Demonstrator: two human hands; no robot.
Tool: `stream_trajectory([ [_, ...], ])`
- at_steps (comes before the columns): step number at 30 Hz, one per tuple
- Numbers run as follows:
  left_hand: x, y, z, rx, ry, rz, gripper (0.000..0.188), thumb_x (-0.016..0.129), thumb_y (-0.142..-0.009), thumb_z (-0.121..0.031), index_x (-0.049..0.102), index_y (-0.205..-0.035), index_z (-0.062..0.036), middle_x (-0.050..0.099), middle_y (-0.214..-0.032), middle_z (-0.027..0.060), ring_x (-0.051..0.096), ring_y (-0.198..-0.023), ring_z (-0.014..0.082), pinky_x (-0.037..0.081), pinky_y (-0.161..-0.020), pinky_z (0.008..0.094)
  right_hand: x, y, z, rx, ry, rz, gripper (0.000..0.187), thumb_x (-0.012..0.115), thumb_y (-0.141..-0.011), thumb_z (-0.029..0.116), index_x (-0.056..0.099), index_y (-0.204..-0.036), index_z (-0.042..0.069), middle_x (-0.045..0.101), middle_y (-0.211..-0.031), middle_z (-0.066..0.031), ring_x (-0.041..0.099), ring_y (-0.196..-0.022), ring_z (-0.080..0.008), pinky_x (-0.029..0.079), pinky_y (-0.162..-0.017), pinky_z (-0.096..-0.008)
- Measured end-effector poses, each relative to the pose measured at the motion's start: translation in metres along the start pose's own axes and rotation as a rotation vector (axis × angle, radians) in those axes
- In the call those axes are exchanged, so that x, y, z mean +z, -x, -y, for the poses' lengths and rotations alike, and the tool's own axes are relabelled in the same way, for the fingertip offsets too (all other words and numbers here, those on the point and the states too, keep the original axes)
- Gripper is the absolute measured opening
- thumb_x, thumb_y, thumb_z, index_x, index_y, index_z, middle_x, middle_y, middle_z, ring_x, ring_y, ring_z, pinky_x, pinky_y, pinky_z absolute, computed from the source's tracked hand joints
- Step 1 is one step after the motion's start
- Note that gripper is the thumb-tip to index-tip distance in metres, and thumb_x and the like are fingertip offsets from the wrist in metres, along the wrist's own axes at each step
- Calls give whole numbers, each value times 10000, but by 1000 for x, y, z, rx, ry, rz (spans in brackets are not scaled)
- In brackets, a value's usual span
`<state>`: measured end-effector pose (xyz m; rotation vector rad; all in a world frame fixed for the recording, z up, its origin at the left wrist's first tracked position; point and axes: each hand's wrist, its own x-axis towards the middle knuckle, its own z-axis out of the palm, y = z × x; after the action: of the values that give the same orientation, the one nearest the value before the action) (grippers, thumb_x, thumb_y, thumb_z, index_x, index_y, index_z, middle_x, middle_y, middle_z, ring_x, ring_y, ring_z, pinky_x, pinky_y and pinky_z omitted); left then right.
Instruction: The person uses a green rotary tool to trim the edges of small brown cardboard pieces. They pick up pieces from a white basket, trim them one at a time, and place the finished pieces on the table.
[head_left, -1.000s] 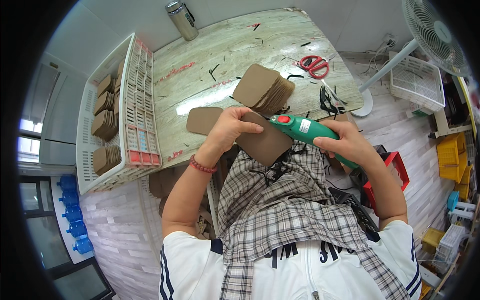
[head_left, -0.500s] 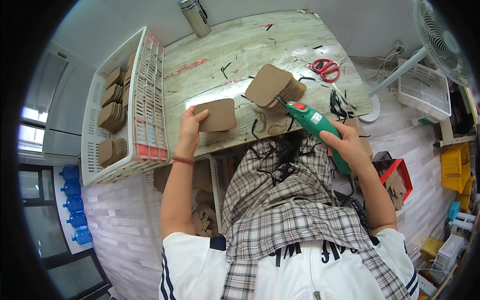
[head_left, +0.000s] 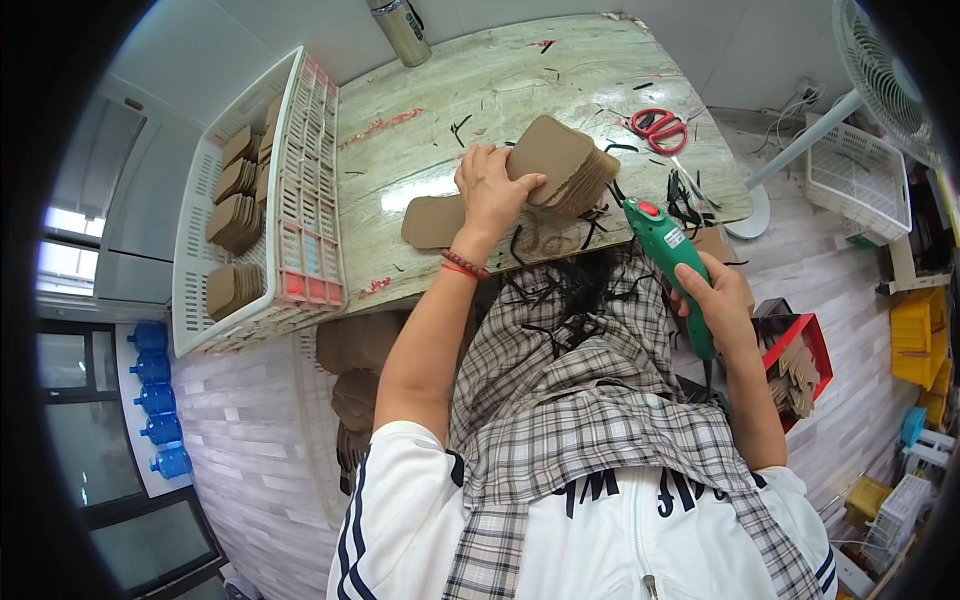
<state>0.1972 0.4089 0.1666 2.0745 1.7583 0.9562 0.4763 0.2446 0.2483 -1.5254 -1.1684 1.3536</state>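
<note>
Five blue jugs [head_left: 158, 398] line the far left, then comes a white crate [head_left: 312, 200] with tan stacks inside. On the bench [head_left: 390, 155], one loose pad [head_left: 430, 224] lies flat beside the left hand [head_left: 490, 200]. Its thumb and fingers are spread at the left edge of the pad stack [head_left: 548, 150] (the thumb overlaps a corner). Red scissors [head_left: 661, 132] lie right of the stack; nearer the person, a green cutter [head_left: 662, 240], its tip just beside the stack, is clamped in the right hand [head_left: 718, 300], well apart from the left.
</note>
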Motion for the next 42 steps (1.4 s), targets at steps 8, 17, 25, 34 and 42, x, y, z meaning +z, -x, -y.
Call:
stream_trajectory([
  [8, -16, 11, -34, -269, 1047, -164, 210, 722, -777, -68, 535, -868, -41, 580, -890, 43, 546, -817, 169, 454, -752, 308, 8, 3, 6, -64, -10, -34, 280, 616, -902, 260, 593, -1040, 17, 579, -721, -8, 499, -538, -47, 402, -498, -197],
  [17, -18, 20, -92, -423, 1960, -177, 239, 593, -891, -24, 542, -1122, -56, 613, -1111, 71, 599, -993, 209, 499, -871, 355, 31, 7, 22, -186, -38, -95, 350, 676, -862, 249, 603, -1083, -13, 559, -703, 15, 487, -557, -41, 411, -504, -209],
  [25, -4, 24, -97, -440, 2037, -167, 243, 575, -896, -12, 546, -1132, -64, 614, -1121, 78, 604, -1006, 228, 511, -890, 379, 32, 11, 30, -175, -52, -78, 334, 669, -864, 246, 605, -1066, -12, 557, -712, 16, 487, -561, -42, 410, -511, -205],
  [34, 7, 45, -108, -424, 1999, -32, 276, 565, -899, -13, 534, -1168, -68, 604, -1162, 82, 585, -1066, 236, 480, -936, 389, 30, 7, 35, -198, -41, -123, 323, 671, -862, 246, 609, -1044, -13, 573, -711, 4, 497, -552, -46, 422, -500, -207],
  [42, 8, 55, -111, -392, 2024, 37, 287, 563, -894, 13, 537, -1167, -74, 618, -1126, 67, 614, -1009, 198, 518, -885, 352, 26, 2, 44, -192, -40, -118, 303, 662, -871, 258, 615, -1015, -4, 568, -707, 4, 494, -554, -40, 427, -498, -195],
])
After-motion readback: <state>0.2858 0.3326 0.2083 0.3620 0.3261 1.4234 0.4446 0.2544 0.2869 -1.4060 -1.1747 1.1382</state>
